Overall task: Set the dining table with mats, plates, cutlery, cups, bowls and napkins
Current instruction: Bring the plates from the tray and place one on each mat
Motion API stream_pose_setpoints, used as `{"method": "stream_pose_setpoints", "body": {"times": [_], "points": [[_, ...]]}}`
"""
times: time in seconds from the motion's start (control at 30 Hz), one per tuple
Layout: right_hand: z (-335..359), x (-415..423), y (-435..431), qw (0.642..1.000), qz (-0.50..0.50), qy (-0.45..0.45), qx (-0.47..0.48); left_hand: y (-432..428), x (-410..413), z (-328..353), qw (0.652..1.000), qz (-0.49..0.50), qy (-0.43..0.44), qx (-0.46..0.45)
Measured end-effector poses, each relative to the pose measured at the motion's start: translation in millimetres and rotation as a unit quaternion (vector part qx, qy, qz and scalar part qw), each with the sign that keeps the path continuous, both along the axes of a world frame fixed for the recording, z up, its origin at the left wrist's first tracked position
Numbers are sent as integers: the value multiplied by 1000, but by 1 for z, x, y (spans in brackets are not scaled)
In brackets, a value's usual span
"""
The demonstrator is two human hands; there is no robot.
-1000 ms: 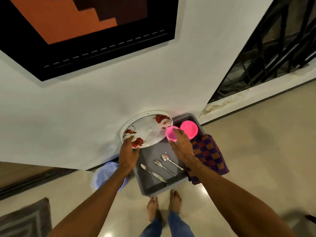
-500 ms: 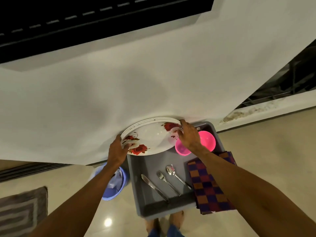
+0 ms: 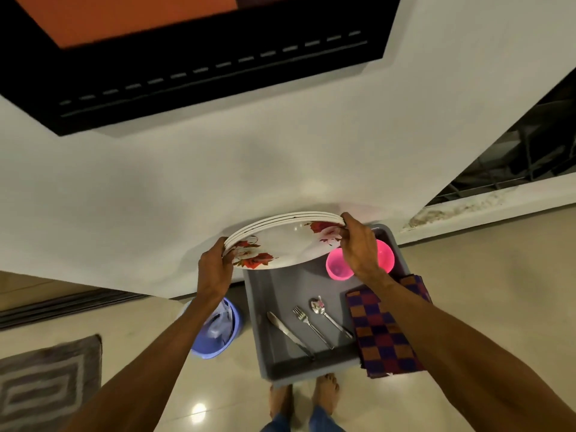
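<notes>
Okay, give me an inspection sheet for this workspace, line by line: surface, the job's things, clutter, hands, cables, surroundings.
Surface: white surface ahead with a black-and-orange panel on it; table or wall, cannot tell.
Job's things: stack of plates held over the far end of the grey tray; in the tray a pink cup, pink bowl, knife, fork and spoon; checked cloth along its right edge.
Clutter: blue bucket on the floor, left of the tray.
Hands: left hand grips the stack's left rim, right hand its right rim.
Cables: nothing seen.
Surroundings: striped rug lower left, window grille upper right.
</notes>
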State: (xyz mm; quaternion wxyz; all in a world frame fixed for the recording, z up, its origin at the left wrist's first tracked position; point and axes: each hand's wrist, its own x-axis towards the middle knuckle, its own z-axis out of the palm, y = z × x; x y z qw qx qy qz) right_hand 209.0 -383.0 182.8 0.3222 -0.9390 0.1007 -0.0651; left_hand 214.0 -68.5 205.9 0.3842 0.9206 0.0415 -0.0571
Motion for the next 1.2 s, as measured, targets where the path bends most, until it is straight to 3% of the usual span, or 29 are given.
{"method": "stream_pose_setpoints", "body": {"times": [0.3,0.47,0.63,0.73,0.9,1.03,1.2], "points": [[121,-78,22,993,-90,-71,-36,24,-16,114,986,-100,-131,-16],[160,-153,47,980,-150,-120,55,39,-37,151,974,-157,-135,-96],[173,-259,75,956,-247,-99,127,28,-94,170,935,-217,-45,-277],[165,-339,88,941,-303,-77,130,11,-139,172,913,-249,27,-322],[151,-475,116,883,-430,-82,170,-18,-226,167,886,-337,99,-302],[149,-590,152,844,-490,-140,167,-39,-304,162,852,-417,158,-276],[169,-728,209,763,-591,-207,162,-55,-426,170,811,-494,196,-243]]}}
